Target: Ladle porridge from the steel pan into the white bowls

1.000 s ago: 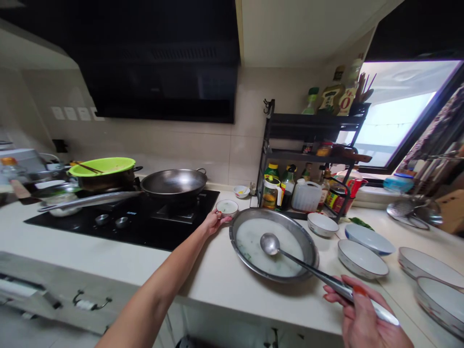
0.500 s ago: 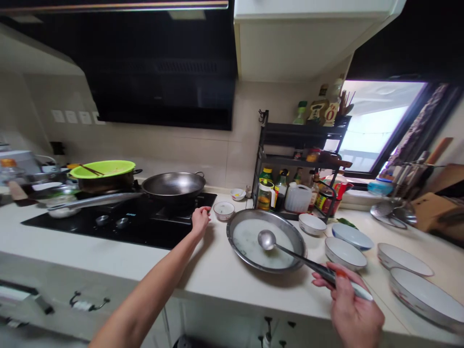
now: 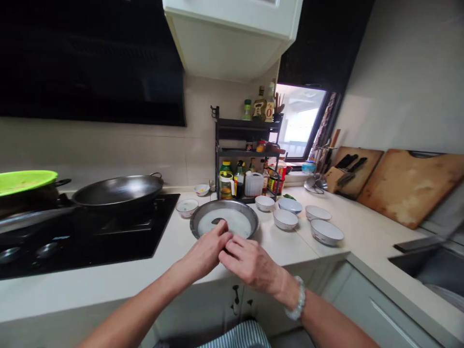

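Held the left hand point(image 3: 205, 251) and right hand point(image 3: 252, 263) close together at the near rim of the big metal bowl point(image 3: 253, 211). Bent the fingers of both hands in, tips meeting in the middle. Could not tell how tightly shut, or on what, with the view blocked by the hands. Saw the round end of the spoon point(image 3: 218, 221) just past the left hand's fingers, in the white soup point(image 3: 235, 222). Had a small bowl of soup point(image 3: 187, 208) past the fingers to the left, just beside the big metal bowl, and a tiny bowl with yellow bits point(image 3: 202, 189) behind. Farther left of the fingers, saw a wide pan point(image 3: 119, 189) over the black stove point(image 3: 126, 244). To the right of the fingers, saw four white bowls point(image 3: 327, 232) and a blue bowl point(image 3: 290, 205) on the worktop point(image 3: 348, 232). Straight past the fingers, behind the big metal bowl, saw a black rack point(image 3: 246, 153) full of bottles point(image 3: 239, 179).
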### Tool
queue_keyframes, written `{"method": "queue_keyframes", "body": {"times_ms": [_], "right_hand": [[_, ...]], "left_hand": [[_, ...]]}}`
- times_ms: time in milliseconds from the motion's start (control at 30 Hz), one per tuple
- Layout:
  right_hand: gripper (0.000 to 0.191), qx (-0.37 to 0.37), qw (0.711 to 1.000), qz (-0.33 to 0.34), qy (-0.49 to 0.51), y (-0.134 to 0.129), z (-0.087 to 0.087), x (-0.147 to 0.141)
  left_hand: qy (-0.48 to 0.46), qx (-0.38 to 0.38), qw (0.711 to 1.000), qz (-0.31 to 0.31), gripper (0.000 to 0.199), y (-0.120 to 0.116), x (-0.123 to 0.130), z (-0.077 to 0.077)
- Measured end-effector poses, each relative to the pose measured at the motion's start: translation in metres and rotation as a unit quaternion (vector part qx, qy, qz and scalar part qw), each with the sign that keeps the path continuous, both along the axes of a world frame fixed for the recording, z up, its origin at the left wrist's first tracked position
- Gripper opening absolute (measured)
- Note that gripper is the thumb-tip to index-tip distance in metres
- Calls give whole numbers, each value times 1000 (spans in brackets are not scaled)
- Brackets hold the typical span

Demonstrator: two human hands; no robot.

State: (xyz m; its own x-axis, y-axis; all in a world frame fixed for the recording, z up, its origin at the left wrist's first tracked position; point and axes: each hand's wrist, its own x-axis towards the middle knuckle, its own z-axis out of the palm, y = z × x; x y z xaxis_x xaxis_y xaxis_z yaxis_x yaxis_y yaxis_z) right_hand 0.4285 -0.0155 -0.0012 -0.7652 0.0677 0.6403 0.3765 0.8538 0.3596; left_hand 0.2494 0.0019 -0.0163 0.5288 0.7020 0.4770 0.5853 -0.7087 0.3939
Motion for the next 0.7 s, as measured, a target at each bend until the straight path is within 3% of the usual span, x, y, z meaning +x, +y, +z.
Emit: {"method": "queue_keyframes", "body": {"times_ms": [133,200,233,267,300,367,433,467,500,567,700], "right_hand": [[22,-37,996,5,87,-3,-10,9],[36,-117,974,6,194,3,-22,22],[40,-174,948,0,267,9,-30,31],[42,-238,905,-17,353,17,-40,42],[42,-304,843,-43,441,27,-50,56],[44,-424,675,-96,596,50,-72,87],[50,-483,507,-114,704,73,-91,119],[53,-497,433,-96,746,83,-98,133],[54,-514,382,-58,766,91,-104,145],[50,-532,356,-36,767,106,-109,161],[41,-567,335,-7,753,130,-109,169]], "left_hand": [[-9,22,999,33,22,9,-2,-6],[-49,60,994,80,28,13,-9,-7],[-75,76,988,111,30,15,-14,-7],[-100,89,980,150,32,16,-20,-7],[-130,99,968,189,34,17,-27,-6],[-182,88,945,256,36,18,-41,-5],[-237,38,923,302,39,18,-53,-6],[-266,14,911,316,41,19,-58,-7],[-291,-8,900,325,42,20,-62,-8],[-326,-38,885,332,43,23,-66,-12],[-353,-83,873,326,45,30,-68,-22]]}}
